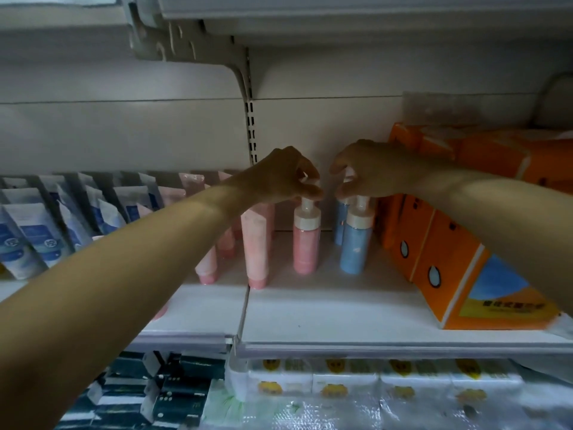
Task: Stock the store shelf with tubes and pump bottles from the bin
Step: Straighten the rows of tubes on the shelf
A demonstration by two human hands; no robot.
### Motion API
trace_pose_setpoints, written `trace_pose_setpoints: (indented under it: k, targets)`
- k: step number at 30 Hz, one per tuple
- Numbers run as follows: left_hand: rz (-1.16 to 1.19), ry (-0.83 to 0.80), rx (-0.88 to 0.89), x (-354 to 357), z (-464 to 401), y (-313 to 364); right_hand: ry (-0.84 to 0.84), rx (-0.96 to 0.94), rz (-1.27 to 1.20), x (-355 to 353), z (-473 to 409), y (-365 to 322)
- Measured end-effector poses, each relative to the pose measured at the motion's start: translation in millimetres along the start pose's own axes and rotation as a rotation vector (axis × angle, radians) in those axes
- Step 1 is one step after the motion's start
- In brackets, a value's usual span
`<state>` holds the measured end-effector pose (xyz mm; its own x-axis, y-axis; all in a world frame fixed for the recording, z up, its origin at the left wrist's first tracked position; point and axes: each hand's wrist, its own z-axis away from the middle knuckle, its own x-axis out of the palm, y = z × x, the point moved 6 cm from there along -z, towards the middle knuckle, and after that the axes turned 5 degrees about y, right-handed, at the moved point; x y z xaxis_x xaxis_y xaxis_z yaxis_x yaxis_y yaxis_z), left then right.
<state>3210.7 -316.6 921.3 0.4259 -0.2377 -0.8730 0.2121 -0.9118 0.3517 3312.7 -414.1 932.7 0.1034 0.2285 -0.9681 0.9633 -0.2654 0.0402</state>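
A pink pump bottle (306, 243) stands upright on the white shelf (325, 311), and my left hand (286, 175) pinches its white pump head from above. Right beside it stands a blue pump bottle (356, 246); my right hand (369, 169) grips its pump top. A second blue bottle (340, 218) stands behind that one. Pink tubes (255, 246) stand cap-down to the left of the pink bottle, partly hidden by my left forearm. The bin is out of view.
Blue and white tubes (40, 234) fill the shelf's left part. Orange tissue packs (449, 268) lie stacked at the right, close to the blue bottle. Bare shelf lies in front of the bottles. Wrapped packs (372, 386) fill the shelf below.
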Motion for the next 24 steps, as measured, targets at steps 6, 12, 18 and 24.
trace_pose_setpoints:
  k: [6, 12, 18, 24]
  targets:
    - [0.031, 0.003, -0.034, -1, -2, -6, 0.237, -0.101, 0.065, -11, 9, -23]
    - [0.106, -0.062, -0.022, 0, -4, -10, 0.192, 0.099, -0.128, 9, 12, -42]
    - [0.119, -0.103, -0.057, -1, -6, -16, 0.02, 0.242, -0.509, 48, 16, -51]
    - [0.104, -0.169, -0.012, -7, -1, -9, 0.044, 0.274, -0.553, 59, 15, -50]
